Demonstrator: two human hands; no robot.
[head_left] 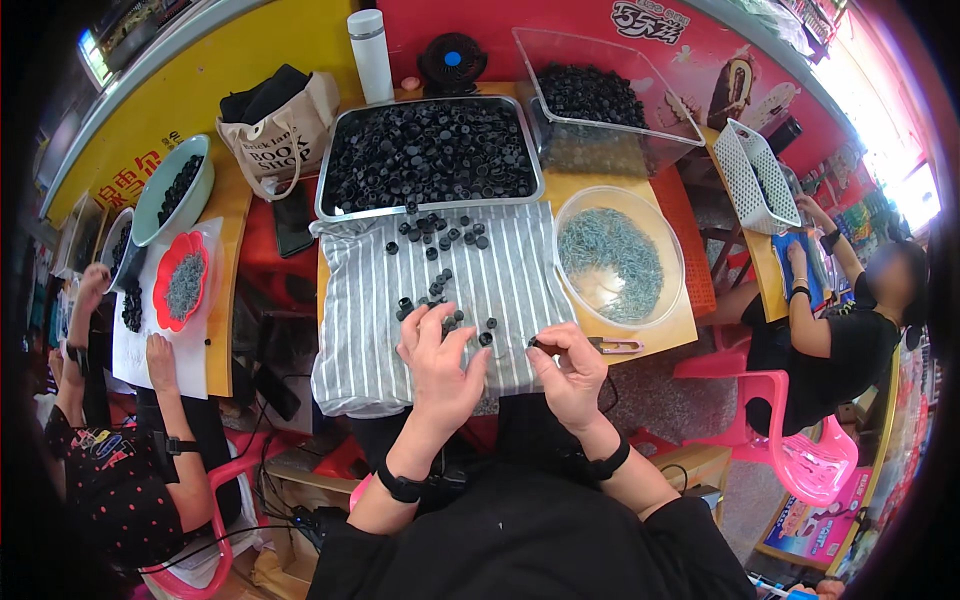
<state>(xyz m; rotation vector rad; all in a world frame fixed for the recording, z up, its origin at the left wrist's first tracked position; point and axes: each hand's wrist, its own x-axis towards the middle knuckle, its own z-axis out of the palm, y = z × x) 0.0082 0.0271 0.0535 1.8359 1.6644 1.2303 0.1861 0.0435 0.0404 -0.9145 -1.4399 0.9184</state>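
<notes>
The right hand (572, 372) pinches one small black round plastic cap (534, 343) between thumb and fingertips, just above the near edge of the grey striped cloth (360, 330) on the desk (668, 325). The left hand (440, 362) lies spread, palm down, fingers loosely open over a scatter of loose black caps (440, 300), holding nothing that I can make out. Such a cap looks light, stiff and smooth, likely to roll or slip; a fingertip pinch across its rim seems the surest hold.
</notes>
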